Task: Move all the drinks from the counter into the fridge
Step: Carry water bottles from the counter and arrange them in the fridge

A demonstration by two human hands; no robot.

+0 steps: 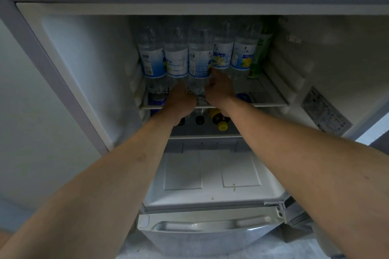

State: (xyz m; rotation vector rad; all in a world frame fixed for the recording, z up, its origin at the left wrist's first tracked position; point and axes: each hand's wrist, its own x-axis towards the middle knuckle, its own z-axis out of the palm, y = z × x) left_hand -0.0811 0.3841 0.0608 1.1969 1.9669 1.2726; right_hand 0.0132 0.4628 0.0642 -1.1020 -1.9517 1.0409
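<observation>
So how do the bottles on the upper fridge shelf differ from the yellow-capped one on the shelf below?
The clear bottles stand upright in a row on the upper shelf; the yellow-capped bottle lies on its side on the shelf below, cap toward the camera. The clear bottles carry blue-and-white labels; the yellow-capped bottle looks dark and yellow. Both hands, the left hand and right hand, are at the upright row, not the lower bottle. Both are inside the fridge.

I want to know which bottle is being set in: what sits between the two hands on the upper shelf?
In the head view, a clear bottle with a blue-white label stands between the left hand and the right hand.
</observation>
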